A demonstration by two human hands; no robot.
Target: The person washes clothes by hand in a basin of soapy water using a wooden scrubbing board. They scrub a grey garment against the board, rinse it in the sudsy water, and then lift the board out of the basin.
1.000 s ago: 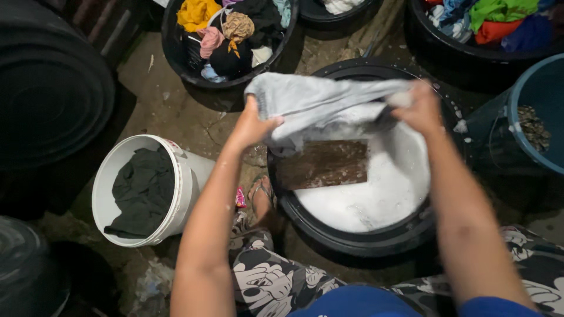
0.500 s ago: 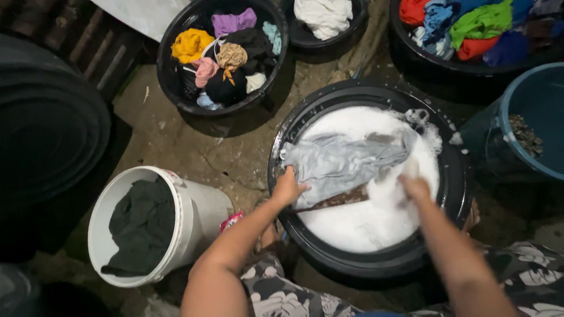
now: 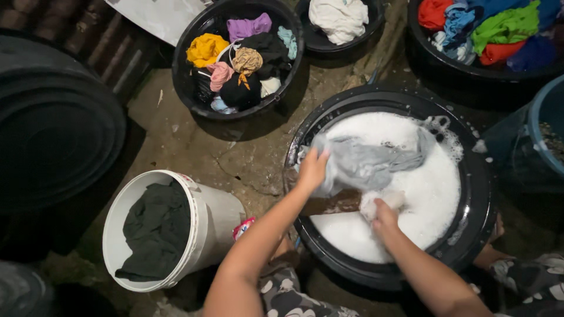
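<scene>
A grey wet garment [image 3: 370,161] lies spread over a brown wooden washboard [image 3: 335,202] in a black basin [image 3: 476,235] full of white suds. My left hand [image 3: 312,169] grips the garment's left edge against the board. My right hand [image 3: 383,212] presses a sudsy bunch of the same cloth near the board's right end, with foam on the fingers.
A white bucket [image 3: 202,223] holding dark cloth stands to the left. Black tubs hold mixed coloured clothes [image 3: 241,56], white cloth [image 3: 338,17] and bright clothes [image 3: 487,26]. A blue bucket [image 3: 546,129] is at the right edge, a large black drum lid [image 3: 53,123] at the left.
The garment was held up in the air over the basin; it has since come down onto the washboard, and my right hand has moved left along the board.
</scene>
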